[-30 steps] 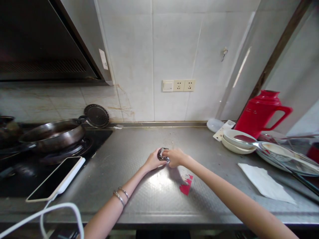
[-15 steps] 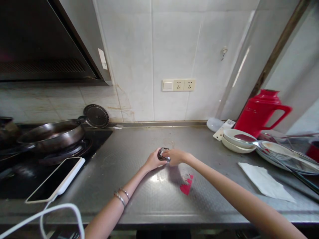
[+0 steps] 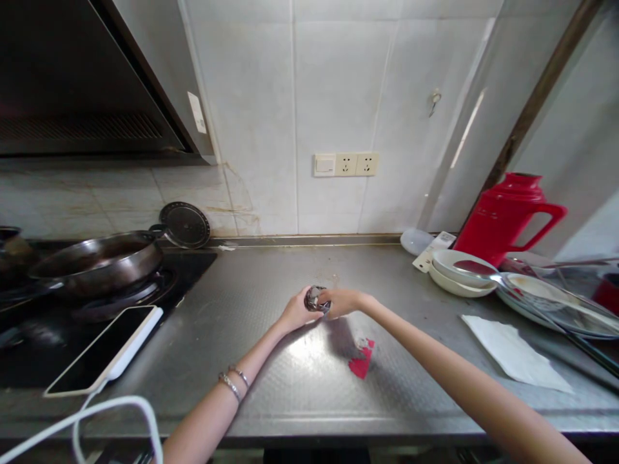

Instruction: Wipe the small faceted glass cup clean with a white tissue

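Above the middle of the steel counter, both hands meet at a small round dark-and-silver object (image 3: 314, 299). My left hand (image 3: 296, 311) wraps round its left side, fingers closed. From the right, my right hand (image 3: 344, 301) reaches over with its fingertips bent onto the top and right edge of the object. The fingers hide much of its side, so its exact kind cannot be told. In front of the hands, on the counter, lies a torn red scrap (image 3: 362, 361) with a ragged pale edge.
A phone (image 3: 104, 351) with a white cable (image 3: 120, 401) lies partly over the hob, where a steel pan (image 3: 104, 264) stands. At right are a white tissue (image 3: 515, 353), bowls (image 3: 457, 287), a plate with utensils (image 3: 570, 316) and a red thermos jug (image 3: 503, 222).
My right fingers have shifted slightly on the round object, and more of its silvery top shows. Both hands stay at the same spot, and the red scrap has not moved.
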A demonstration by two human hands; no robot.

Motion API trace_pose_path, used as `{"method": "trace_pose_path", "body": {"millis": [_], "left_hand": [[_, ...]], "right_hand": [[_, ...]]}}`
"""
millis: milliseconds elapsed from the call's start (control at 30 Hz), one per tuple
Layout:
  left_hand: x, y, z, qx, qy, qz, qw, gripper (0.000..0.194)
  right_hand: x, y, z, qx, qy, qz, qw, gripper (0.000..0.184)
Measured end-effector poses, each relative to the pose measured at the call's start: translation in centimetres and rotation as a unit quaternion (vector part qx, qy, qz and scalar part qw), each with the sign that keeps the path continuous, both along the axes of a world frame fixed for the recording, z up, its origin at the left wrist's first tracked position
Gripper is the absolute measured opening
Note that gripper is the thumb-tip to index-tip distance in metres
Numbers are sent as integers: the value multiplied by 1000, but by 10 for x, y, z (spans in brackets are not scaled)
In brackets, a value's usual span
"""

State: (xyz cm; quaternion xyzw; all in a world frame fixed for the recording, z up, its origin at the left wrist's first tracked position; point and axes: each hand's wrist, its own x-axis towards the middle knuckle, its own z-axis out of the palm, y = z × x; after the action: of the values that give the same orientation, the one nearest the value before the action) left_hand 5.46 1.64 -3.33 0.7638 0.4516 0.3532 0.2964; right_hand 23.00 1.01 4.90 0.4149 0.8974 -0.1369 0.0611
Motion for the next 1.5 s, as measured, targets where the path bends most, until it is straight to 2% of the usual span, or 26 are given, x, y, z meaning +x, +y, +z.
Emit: {"method": "trace_pose_path", "body": {"millis": [100, 233, 367, 500, 733, 900, 1067, 1133, 1200, 1267, 1400, 1433, 1500], "left_hand": [[0, 2, -3, -10, -15, -4, 1000, 77], [0, 4, -6, -10, -48, -27, 998, 73], [-1, 4, -6, 2, -43, -13, 999, 74], [-1, 5, -7, 4, -59, -12, 998, 75], [-1, 8, -13, -11, -73, 3, 997, 79], [0, 7, -10, -9, -76, -7, 997, 82], [2, 5, -5, -24, -84, -15, 996, 84], [3, 4, -5, -32, -85, -11, 996, 77], [2, 6, -6, -43, -105, 1, 994, 61], [-1, 11, -6, -59, -149, 26, 987, 46], [-8, 32, 3, -80, -247, 84, 962, 34], [-9, 38, 7, -100, -277, 83, 952, 32], [-8, 48, 16, -201, -347, 63, 914, 36]], "right_hand": [[-4, 0, 1, -8, -5, 28, 1000, 34], [-6, -3, -3, 46, -21, -9, 999, 45], [1, -6, -8, 106, -39, -30, 993, 46], [8, -10, -12, 116, -43, -43, 991, 47], [4, -19, -16, 111, -15, -58, 992, 34], [-4, -19, -14, 131, -18, -78, 988, 26], [-1, -16, -10, 134, -17, -44, 990, 15], [3, -15, -11, 147, -21, -35, 988, 13], [8, -15, -12, 162, -24, -29, 986, 11], [13, -15, -11, 179, -25, -23, 983, 10], [20, -13, -3, 216, -7, -5, 976, 13], [21, -12, 0, 224, 1, 2, 975, 14], [20, -11, 6, 237, 13, 17, 971, 18]]}}
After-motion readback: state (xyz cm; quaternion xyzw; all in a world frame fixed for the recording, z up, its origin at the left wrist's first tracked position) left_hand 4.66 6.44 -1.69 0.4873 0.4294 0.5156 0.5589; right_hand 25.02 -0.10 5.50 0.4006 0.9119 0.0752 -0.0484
